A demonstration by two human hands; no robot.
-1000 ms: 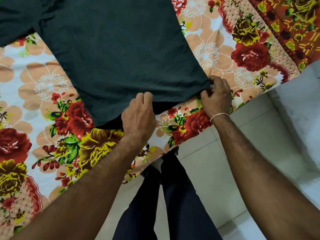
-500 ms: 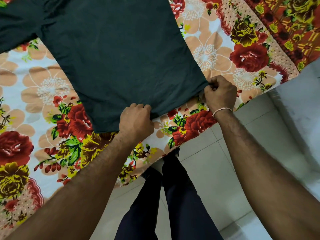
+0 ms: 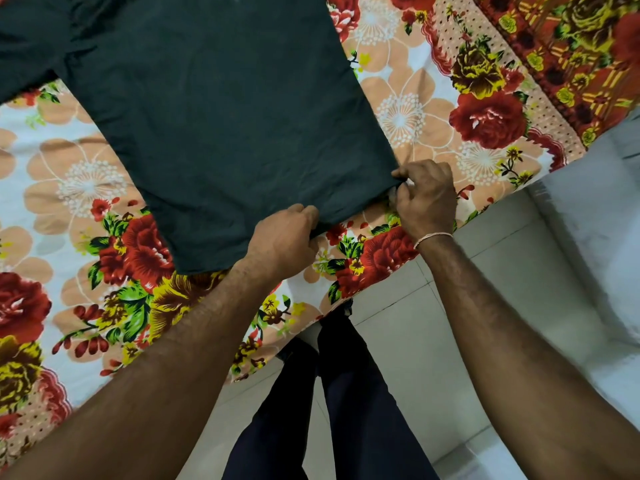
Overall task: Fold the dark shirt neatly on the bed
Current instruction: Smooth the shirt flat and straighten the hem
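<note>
The dark shirt (image 3: 214, 109) lies spread flat on the flowered bedsheet (image 3: 79, 188), its body running up and out of the top of the view, one sleeve reaching to the upper left. My left hand (image 3: 282, 239) is closed on the middle of the shirt's near hem. My right hand (image 3: 427, 199) pinches the hem's right corner between thumb and fingers. A pale thread band circles my right wrist. Both hands sit close to the bed's near edge.
The bed's edge runs diagonally from lower left to upper right. Beyond it is a pale tiled floor (image 3: 485, 323). My legs in dark trousers (image 3: 332, 403) stand against the bed. A red patterned border (image 3: 571, 57) covers the sheet's far right.
My left hand went from lying flat on the hem to gripping it. The hem, which sagged between my hands, is now pulled taut, and the right hand's pinch on the corner has tightened.
</note>
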